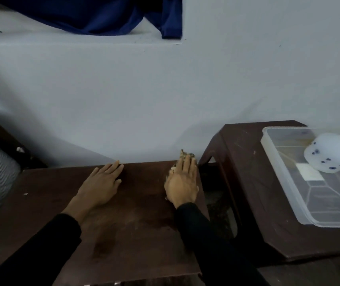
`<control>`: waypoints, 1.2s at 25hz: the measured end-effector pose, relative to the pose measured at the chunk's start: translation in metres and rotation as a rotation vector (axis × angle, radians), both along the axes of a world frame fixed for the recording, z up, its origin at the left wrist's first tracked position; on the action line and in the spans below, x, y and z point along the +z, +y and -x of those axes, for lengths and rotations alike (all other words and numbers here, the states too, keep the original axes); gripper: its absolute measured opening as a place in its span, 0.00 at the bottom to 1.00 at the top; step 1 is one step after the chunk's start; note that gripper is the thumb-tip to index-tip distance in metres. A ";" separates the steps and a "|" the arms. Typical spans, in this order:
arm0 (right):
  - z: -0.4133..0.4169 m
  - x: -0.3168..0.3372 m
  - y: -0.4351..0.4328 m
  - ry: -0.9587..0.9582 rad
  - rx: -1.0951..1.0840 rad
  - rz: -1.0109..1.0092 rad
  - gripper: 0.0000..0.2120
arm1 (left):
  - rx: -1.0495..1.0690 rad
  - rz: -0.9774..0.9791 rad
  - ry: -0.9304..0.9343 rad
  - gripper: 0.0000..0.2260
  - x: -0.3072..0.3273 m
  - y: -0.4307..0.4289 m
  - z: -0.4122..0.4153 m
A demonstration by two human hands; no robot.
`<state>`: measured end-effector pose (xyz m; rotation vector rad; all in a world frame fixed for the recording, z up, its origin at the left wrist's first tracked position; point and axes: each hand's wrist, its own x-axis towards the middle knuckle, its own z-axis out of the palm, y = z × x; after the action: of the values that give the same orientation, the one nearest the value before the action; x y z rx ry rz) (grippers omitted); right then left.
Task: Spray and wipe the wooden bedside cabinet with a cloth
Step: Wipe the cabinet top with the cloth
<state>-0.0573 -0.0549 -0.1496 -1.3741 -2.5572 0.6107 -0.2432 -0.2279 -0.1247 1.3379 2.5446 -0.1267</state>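
Right hand [182,182] flat on one cloth [186,156]

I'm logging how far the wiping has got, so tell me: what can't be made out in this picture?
- Cloth: mostly under the flat right hand; only its far edge shows.
- White spray bottle: blurred, its top cut by the right edge of the head view.
- Cabinet top: the parts under the left hand and both sleeves are hidden.
- Clear plastic tray: cut off at the right edge.
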 end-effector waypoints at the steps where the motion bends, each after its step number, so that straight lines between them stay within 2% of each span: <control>1: 0.008 -0.001 -0.007 0.012 0.113 0.005 0.32 | 0.042 0.022 0.000 0.25 0.002 -0.010 -0.003; 3: 0.002 -0.007 -0.021 0.029 0.367 -0.023 0.29 | 0.119 0.040 0.006 0.25 0.000 -0.031 -0.007; 5: -0.017 -0.015 -0.017 0.060 0.471 -0.038 0.28 | 0.212 0.023 -0.021 0.25 -0.002 -0.054 -0.011; 7: -0.027 -0.019 -0.002 0.049 0.368 -0.036 0.29 | 0.274 0.022 -0.050 0.25 -0.005 -0.076 -0.018; 9: -0.017 -0.018 -0.004 0.050 0.126 -0.037 0.31 | 0.328 0.005 -0.062 0.25 -0.008 -0.102 -0.018; 11: 0.023 -0.009 -0.041 0.061 -0.042 0.047 0.33 | 0.375 -0.057 -0.070 0.25 -0.009 -0.131 -0.007; 12: 0.045 -0.005 -0.076 0.108 -0.012 0.085 0.33 | 0.381 -0.073 -0.068 0.24 -0.009 -0.143 -0.001; 13: 0.062 -0.002 -0.118 0.140 0.094 0.086 0.33 | 0.380 -0.087 -0.066 0.24 -0.010 -0.156 0.006; 15: 0.069 -0.010 -0.188 0.146 0.532 -0.044 0.31 | 0.377 -0.128 -0.065 0.24 -0.013 -0.179 0.018; 17: 0.066 -0.015 -0.182 0.120 0.825 -0.176 0.29 | 0.363 -0.175 -0.080 0.24 -0.015 -0.198 0.033; 18: 0.065 -0.019 -0.165 0.072 0.791 -0.240 0.28 | 0.339 -0.195 -0.084 0.24 -0.016 -0.207 0.040; 19: 0.069 -0.022 -0.150 0.051 0.607 -0.256 0.28 | 0.309 -0.209 -0.081 0.24 -0.016 -0.213 0.047; 21: 0.103 -0.011 -0.155 -0.040 0.128 -0.116 0.30 | 0.286 -0.234 -0.056 0.24 -0.018 -0.229 0.057; 22: 0.124 -0.007 -0.184 -0.034 0.113 -0.059 0.31 | 0.291 -0.240 -0.045 0.24 -0.019 -0.235 0.061; 23: 0.136 -0.006 -0.223 0.013 0.227 -0.102 0.32 | 0.299 -0.242 -0.041 0.24 -0.020 -0.241 0.063; 25: 0.121 -0.014 -0.285 0.030 0.621 -0.142 0.31 | 0.304 -0.248 -0.047 0.24 -0.024 -0.249 0.067; 26: 0.104 -0.014 -0.280 0.027 0.716 -0.160 0.30 | 0.307 -0.249 -0.059 0.24 -0.024 -0.252 0.070; 27: 0.092 -0.015 -0.255 0.012 0.709 -0.185 0.29 | 0.309 -0.241 -0.065 0.24 -0.023 -0.253 0.071; 28: 0.090 -0.019 -0.225 -0.029 0.601 -0.199 0.29 | 0.309 -0.228 -0.060 0.24 -0.022 -0.256 0.070; 30: 0.122 -0.017 -0.178 -0.062 0.186 -0.149 0.31 | 0.348 -0.224 -0.032 0.24 -0.022 -0.264 0.060</control>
<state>-0.1798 -0.2325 -0.1664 -1.1345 -2.7384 0.4007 -0.3032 -0.4921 -0.1465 0.9310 2.7807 0.2515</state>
